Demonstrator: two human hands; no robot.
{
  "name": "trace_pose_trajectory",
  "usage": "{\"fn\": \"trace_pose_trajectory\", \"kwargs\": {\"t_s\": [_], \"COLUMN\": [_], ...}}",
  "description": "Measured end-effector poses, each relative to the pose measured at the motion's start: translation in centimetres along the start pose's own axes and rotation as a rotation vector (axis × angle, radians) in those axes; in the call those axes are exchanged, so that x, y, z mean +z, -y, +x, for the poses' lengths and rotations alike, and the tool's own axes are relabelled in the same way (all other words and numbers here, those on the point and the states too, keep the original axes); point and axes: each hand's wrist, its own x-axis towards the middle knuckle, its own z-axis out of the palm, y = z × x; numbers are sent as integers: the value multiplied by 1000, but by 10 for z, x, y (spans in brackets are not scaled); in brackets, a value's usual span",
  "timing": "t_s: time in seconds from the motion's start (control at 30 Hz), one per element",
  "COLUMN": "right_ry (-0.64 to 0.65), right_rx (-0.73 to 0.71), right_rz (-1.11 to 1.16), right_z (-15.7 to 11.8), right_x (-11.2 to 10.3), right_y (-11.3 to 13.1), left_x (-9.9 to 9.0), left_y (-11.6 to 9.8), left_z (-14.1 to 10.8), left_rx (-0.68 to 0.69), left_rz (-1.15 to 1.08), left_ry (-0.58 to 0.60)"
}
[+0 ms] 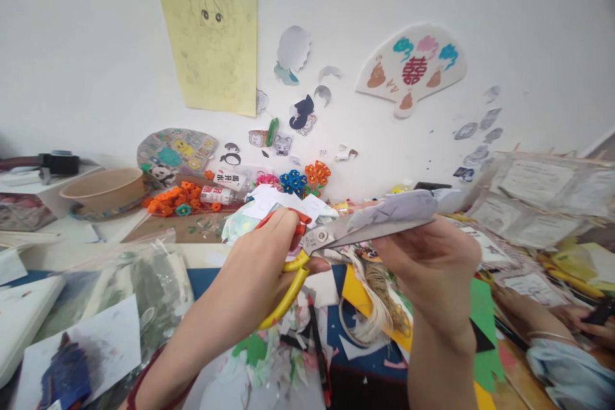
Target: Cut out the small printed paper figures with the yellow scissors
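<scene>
My left hand [264, 250] is closed around scissors [321, 237] with one yellow and one red handle, blades pointing right. A small paper piece [394, 210] with dark drawn lines lies along the blades. My right hand [427, 256] pinches that paper near the blade tips. How far the blades are apart is hard to tell, since the paper covers part of them. Under both hands is a desk strewn with paper scraps [269, 362]. A dark marker with red parts [318, 349] lies on the scraps.
A brown basin [106, 186], orange craft flowers [177, 200] and bottles [218, 195] stand at the back left. Green paper [484, 333] and coiled cord [372, 298] lie to the right. Another person's hand [521, 307] works at the far right. Drawings hang on the wall.
</scene>
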Motion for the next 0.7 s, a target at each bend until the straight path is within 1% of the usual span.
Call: {"fn": "trace_pose_trajectory", "kwargs": {"t_s": [0.17,0.33,0.47,0.6,0.7], "right_ry": [-2,0,0,-69,-115], "right_rx": [9,11,12,-3,32], "right_rz": [-29,-8,2,3,20], "right_z": [0,-1,0,3,4], "right_x": [0,-1,0,3,4], "right_y": [0,0,-1,-1,-3], "left_x": [0,2,2,2,2], "left_y": [0,2,2,1,0], "left_z": [1,0,0,2,4], "left_rx": [-7,5,23,28,15], "left_rz": [0,6,-11,-28,-23], "left_ry": [6,-1,-46,-81,-87]}}
